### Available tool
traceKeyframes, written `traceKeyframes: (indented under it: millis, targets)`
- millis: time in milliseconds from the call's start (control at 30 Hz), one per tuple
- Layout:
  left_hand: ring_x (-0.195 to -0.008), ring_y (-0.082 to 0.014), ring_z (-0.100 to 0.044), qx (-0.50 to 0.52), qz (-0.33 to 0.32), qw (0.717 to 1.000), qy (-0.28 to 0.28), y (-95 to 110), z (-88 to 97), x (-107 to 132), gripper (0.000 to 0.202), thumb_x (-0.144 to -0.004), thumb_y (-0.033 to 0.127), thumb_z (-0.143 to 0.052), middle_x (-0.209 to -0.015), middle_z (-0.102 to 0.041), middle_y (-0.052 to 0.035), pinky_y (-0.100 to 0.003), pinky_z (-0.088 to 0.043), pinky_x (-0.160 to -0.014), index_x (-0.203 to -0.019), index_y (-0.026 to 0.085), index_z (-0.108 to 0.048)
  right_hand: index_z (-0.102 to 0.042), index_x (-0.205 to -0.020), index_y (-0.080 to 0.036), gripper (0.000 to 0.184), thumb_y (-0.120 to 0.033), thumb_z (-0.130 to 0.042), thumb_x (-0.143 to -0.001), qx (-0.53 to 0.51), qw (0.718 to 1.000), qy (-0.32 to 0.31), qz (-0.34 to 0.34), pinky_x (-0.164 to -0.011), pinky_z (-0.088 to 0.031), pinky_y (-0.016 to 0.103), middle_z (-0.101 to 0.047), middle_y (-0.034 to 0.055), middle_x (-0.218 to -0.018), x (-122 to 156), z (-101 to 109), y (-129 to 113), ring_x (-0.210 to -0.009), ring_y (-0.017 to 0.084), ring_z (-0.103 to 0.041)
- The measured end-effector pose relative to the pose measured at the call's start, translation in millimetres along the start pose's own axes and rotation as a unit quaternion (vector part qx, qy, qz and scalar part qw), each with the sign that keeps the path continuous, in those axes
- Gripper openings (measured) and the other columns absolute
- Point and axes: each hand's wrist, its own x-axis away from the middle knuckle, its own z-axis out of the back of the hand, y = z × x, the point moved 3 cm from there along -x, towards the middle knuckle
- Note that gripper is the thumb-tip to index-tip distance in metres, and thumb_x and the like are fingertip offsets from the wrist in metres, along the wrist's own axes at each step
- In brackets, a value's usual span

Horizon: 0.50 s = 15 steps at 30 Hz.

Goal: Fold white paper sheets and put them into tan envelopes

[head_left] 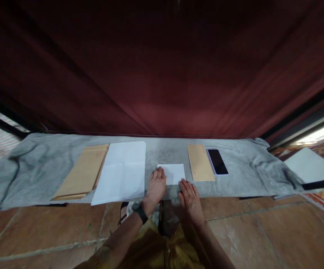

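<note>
Small white paper (175, 173): flat on the grey cloth (166, 151) right in front of me, the centre of my clock, with twelve pointing straight away from my body; its near edge lies close to the front of the cloth.
Left hand (156, 185): at eight o'clock from the paper, palm down, fingers straight and held together, laid over the paper's left edge; nothing is clasped in it.
Right hand (190, 198): at five o'clock, palm down, fingers stretched out and a little apart, tips by the near right corner; it grasps nothing, and I cannot tell how firmly it bears on the paper.
Small brown envelope (201, 163): between two and three o'clock, lying flat, near the paper but apart from it.
Phone (218, 162): about half past two, just beyond the envelope, dark screen up, pale rim around it.
White sheets (120, 170): at nine o'clock, large, with faint creases across them.
Large brown envelopes (80, 168): also at nine, farther out, close against the sheets.
Dark watch (140, 213): around my left wrist.
Red curtain (162, 93): at twelve, hanging behind the cloth.
</note>
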Motion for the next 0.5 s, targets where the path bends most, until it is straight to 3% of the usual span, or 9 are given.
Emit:
traceKeyframes:
  millis: [100,233,333,500]
  targets:
    - [-0.128,-0.0283,-0.059,0.013,-0.014,1.0,0.002,-7,6.5,-13,0.042,-0.097,0.017,-0.041,-0.136,-0.064,-0.0197,-0.045,-0.046,-0.107,-0.134,0.01,-0.06,-0.045,-0.153,-0.019,0.049,-0.026,-0.04,-0.105,0.008,1.0,0.004,-0.016,-0.123,-0.029,0.055,-0.052,0.0114,-0.153,-5,1,-6,-0.145,0.027,-0.045]
    - [-0.124,-0.0291,-0.059,0.02,-0.016,1.0,0.002,-14,18.8,-33,0.039,-0.097,0.021,-0.047,-0.13,-0.065,-0.0194,-0.044,-0.045,-0.107,-0.132,0.009,-0.059,-0.046,-0.153,-0.02,0.05,-0.026,-0.045,-0.103,0.0,1.0,-0.006,0.005,-0.123,-0.03,0.055,-0.052,0.011,-0.154,-14,-1,-24,-0.144,0.027,-0.046]
    - [-0.121,-0.0324,-0.058,0.024,-0.002,0.999,-0.023,-21,23.7,-45,0.036,-0.094,0.023,-0.054,-0.125,-0.066,-0.0193,-0.045,-0.046,-0.104,-0.126,0.009,-0.063,-0.048,-0.151,-0.025,0.049,-0.028,-0.049,-0.102,-0.006,1.0,-0.007,0.009,-0.122,-0.031,0.056,-0.052,0.0091,-0.154,-18,-5,-32,-0.144,0.027,-0.047]
    - [-0.116,-0.0316,-0.06,0.139,0.034,0.986,-0.082,-37,26.6,-68,0.029,-0.08,0.02,-0.068,-0.115,-0.068,-0.0131,-0.046,-0.044,-0.105,-0.109,0.017,-0.068,-0.051,-0.149,-0.027,0.045,-0.028,-0.047,-0.104,-0.008,1.0,-0.004,0.007,-0.124,-0.029,0.051,-0.051,0.0052,-0.155,-18,-10,-28,-0.144,0.023,-0.047]
